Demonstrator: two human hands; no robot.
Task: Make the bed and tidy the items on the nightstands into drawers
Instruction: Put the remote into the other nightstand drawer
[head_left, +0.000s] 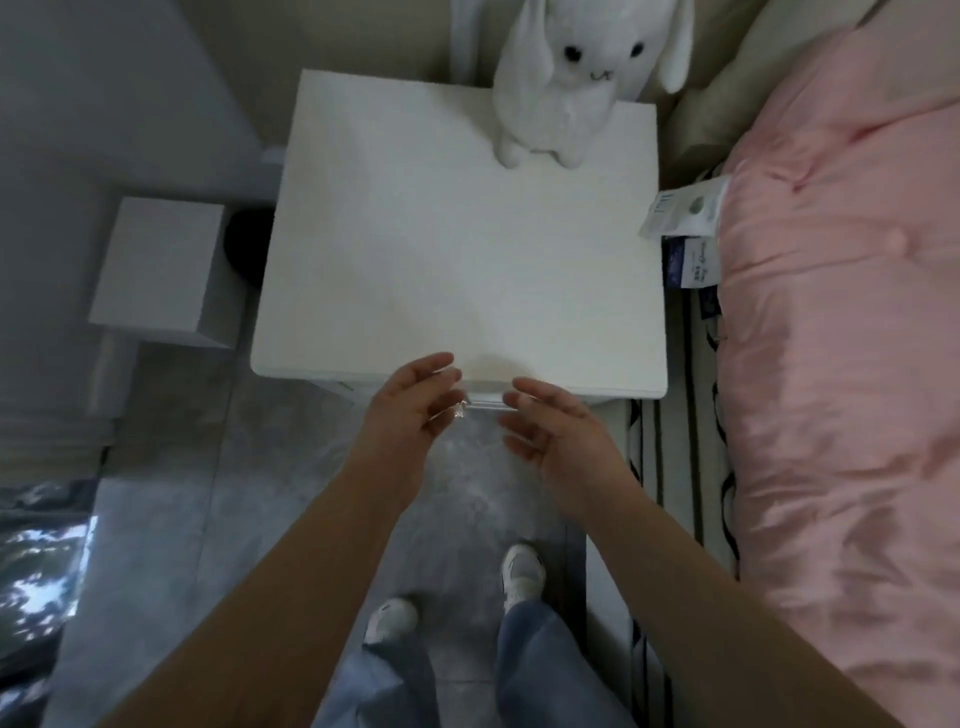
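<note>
white nightstand (457, 249) beside the pink bed (841, 322), plush rabbit (561, 83) at its back edge. left hand (410, 405) and right hand (550, 431) hover loose-fingered at the drawer handle (483, 407), gripping nothing.

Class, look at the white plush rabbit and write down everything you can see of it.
The plush rabbit is white and fluffy-looking, with long floppy ears hanging at its sides, two black eyes and a small stitched mouth. It sits upright at the back edge of the white nightstand, facing the camera, its two feet resting on the top. Neither hand touches it.
</note>
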